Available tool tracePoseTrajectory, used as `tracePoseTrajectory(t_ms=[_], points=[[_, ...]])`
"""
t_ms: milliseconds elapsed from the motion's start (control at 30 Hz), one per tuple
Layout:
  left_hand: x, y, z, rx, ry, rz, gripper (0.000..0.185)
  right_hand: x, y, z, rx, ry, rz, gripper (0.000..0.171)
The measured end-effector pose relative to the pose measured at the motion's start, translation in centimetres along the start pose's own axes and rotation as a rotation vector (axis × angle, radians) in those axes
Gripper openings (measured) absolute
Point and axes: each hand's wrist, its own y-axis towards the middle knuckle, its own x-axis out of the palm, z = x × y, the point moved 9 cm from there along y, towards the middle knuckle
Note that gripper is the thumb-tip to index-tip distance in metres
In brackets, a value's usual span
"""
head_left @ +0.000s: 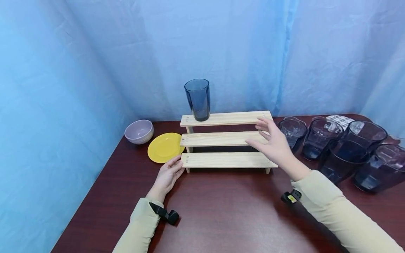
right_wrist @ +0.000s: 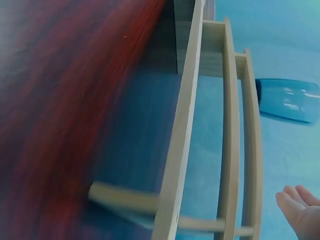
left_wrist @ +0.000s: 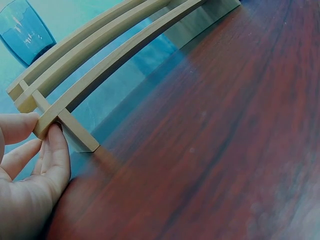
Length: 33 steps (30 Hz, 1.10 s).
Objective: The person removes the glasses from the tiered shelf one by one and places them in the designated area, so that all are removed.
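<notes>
A pale three-tier stepped wooden rack (head_left: 225,140) stands on the dark red-brown wooden table (head_left: 227,214), and both hands are at its ends. The left hand (head_left: 167,175) rests its relaxed, nearly straight fingertips (left_wrist: 52,145) against the left end of the rack's lowest step, gripping nothing. The right hand (head_left: 273,142) hovers spread and empty over the right end of the rack's middle step; whether it touches the wood I cannot tell. A tall blue glass tumbler (head_left: 197,99) stands upright at the left end of the rack's top step. To shift the rack well, I'd judge both hands should press evenly and slide it slowly, keeping it level so the tumbler does not tip.
</notes>
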Motion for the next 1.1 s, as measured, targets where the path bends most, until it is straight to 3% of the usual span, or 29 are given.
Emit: tracePoseTrajectory(t_ms=[233, 367, 500, 733, 1100], points=[[0.2, 0.1, 0.1, -0.008, -0.005, -0.006, 0.048, 2.5, 3.4, -1.2, -0.019, -0.006, -0.009, 0.082], [0.4, 0.3, 0.4, 0.005, -0.006, -0.024, 0.049, 3.5, 5.3, -2.1, -0.027, 0.06, -0.007, 0.084], [0.3, 0.3, 0.3, -0.003, -0.008, -0.019, 0.048, 4.8, 7.1, -2.4, 0.03, 0.115, -0.029, 0.089], [0.3, -0.1, 0.0, -0.002, -0.017, -0.026, 0.048, 7.1, 9.5, -2.6, 0.131, 0.076, -0.074, 0.102], [0.6, 0.0, 0.0, -0.007, -0.009, -0.024, 0.048, 9.1, 12.4, -5.3, 0.079, 0.055, -0.067, 0.107]])
